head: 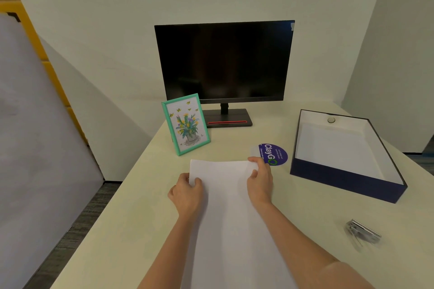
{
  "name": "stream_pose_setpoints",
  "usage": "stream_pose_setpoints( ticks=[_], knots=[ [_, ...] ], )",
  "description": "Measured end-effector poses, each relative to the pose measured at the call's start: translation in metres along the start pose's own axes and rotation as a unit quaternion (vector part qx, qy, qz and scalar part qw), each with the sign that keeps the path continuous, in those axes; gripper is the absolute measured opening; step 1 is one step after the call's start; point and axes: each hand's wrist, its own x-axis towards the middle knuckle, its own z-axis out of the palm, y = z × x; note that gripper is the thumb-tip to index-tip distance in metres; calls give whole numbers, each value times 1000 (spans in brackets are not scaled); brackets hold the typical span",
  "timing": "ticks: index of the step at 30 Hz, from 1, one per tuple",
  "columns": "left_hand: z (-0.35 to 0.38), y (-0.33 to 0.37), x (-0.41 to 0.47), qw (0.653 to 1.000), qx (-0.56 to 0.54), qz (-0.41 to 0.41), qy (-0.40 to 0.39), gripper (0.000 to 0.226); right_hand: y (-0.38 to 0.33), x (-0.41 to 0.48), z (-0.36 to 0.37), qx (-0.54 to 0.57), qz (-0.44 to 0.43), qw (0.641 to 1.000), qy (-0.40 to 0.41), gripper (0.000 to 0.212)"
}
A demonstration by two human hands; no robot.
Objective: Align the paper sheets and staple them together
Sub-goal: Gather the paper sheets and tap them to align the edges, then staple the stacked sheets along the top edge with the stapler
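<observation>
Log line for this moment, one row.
phase: aligning | left hand: gripping sheets left edge | right hand: gripping far right corner | stapler: untouched, right on desk | stapled: no

The paper sheets [225, 206] lie on the surface [131, 206] at the near middle, with the left hand [186, 191] on their left edge and the right hand [259, 182] at their far right corner. Behind the sheets to the left stands a picture frame [185, 124], and behind that a monitor [224, 61]. A round sticker [273, 153] lies just beyond the right hand. An open box [347, 180] sits to the right, and a stapler [362, 233] lies nearer, well apart from the sheets.
</observation>
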Motion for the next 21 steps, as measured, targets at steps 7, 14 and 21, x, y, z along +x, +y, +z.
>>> stream_pose_setpoints(
  ticks=[7, 14, 21],
  knots=[
    [10, -16, 4, 999, 23, 25, 2, 12, 0, -1, 0, -6, -9, 1000, -2, 47],
    [11, -13, 4, 999, 33, 35, 9, 11, -2, 1, -2, 4, 4, 1000, 3, 49],
    [11, -14, 4, 999, 42, 26, 4, 16, -18, 2, -31, 77, 41, 996, -34, 51]
  ],
)
